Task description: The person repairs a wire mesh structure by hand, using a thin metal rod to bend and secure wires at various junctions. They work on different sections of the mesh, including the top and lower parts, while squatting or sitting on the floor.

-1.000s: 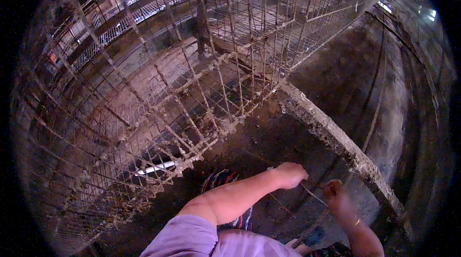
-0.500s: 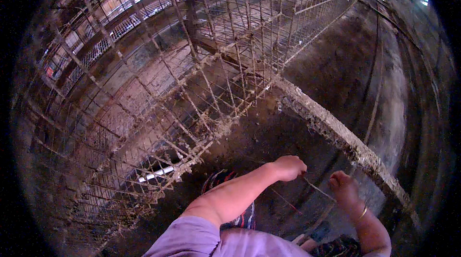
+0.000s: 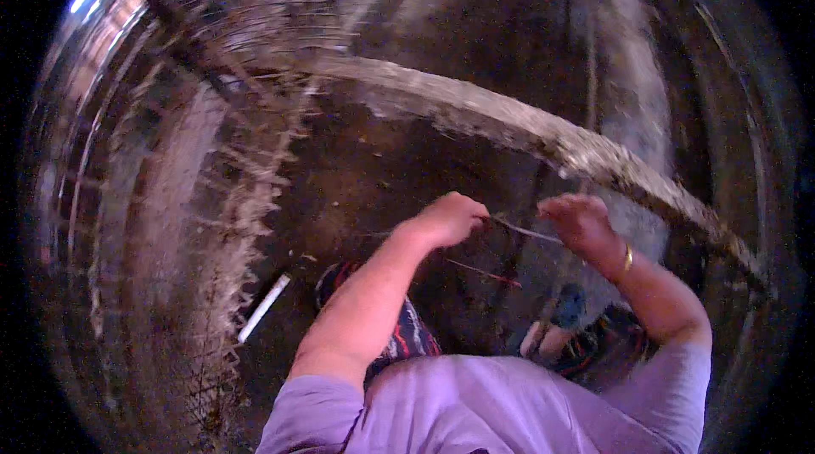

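Note:
My left hand is closed, its fingers pinched on one end of a thin pale strand, like wire or a thin rod. The strand runs right and slightly down toward my right hand, whose fingers are curled. Whether the right fingers grip the strand is hidden. A gold-coloured bangle circles the right wrist. Below the hands a thin reddish line shows over the dark ground, too blurred to name. Both hands are in front of me, over the dark floor.
A rough, dirt-caked beam crosses beyond my hands. To the left stands a crusted wire cage, blurred. A white tube lies near its lower edge. My foot and patterned trouser leg are below.
The view has swung right and down, so the cage has slid left and the beam lies nearer the top. Both hands appear higher in view, the strand still between them.

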`<act>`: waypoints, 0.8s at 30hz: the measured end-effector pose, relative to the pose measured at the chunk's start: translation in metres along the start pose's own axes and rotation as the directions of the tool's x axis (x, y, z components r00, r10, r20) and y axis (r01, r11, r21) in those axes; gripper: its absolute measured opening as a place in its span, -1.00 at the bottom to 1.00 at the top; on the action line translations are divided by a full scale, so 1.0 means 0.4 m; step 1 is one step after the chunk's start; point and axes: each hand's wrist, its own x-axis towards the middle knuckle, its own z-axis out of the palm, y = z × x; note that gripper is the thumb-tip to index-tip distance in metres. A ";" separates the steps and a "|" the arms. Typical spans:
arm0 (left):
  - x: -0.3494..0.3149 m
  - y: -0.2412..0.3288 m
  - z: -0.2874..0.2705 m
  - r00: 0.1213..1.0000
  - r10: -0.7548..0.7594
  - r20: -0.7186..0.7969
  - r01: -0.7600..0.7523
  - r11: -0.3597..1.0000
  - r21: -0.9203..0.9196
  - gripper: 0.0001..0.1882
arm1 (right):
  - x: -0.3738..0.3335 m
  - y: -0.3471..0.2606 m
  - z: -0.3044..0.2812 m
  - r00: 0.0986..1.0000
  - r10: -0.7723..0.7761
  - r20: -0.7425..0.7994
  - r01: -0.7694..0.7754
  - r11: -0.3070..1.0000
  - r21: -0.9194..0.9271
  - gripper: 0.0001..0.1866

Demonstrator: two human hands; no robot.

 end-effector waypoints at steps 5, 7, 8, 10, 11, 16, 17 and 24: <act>-0.009 -0.011 -0.011 0.999 -0.017 -0.039 0.021 0.993 0.119 -0.80 | 0.034 0.012 0.007 0.960 0.279 0.011 -0.215 0.713 0.667 -0.91; -0.008 -0.019 -0.021 0.999 -0.030 -0.026 0.033 0.993 0.115 -0.80 | 0.053 -0.004 -0.022 0.914 0.394 0.101 -0.378 0.732 0.566 -0.90; -0.004 -0.030 -0.020 1.000 -0.019 -0.022 0.022 0.993 0.117 -0.80 | 0.054 0.007 -0.016 0.908 0.401 0.121 -0.397 0.730 0.556 -0.89; 0.000 -0.050 -0.013 0.999 -0.050 -0.006 0.051 0.992 0.112 -0.80 | 0.056 0.033 -0.002 0.898 0.409 0.162 -0.428 0.727 0.537 -0.86; 0.000 -0.057 -0.007 0.996 -0.092 0.005 0.091 0.990 0.105 -0.81 | 0.059 0.039 -0.006 0.816 0.509 0.274 -0.568 0.622 0.539 -0.82; 0.005 -0.083 0.005 0.983 -0.167 0.076 0.155 0.976 0.150 -0.81 | -0.050 0.282 0.054 0.824 0.433 0.365 -0.541 0.793 0.280 -0.66; 0.013 -0.116 0.020 0.984 -0.161 0.073 0.145 0.972 0.184 -0.81 | -0.107 0.368 0.084 0.866 0.383 0.320 -0.473 0.836 0.280 -0.64; 0.022 -0.288 0.090 0.818 -0.522 0.239 0.398 0.816 0.418 -0.80 | -0.316 0.610 -0.076 0.463 0.820 0.338 -0.826 0.261 0.499 -0.65</act>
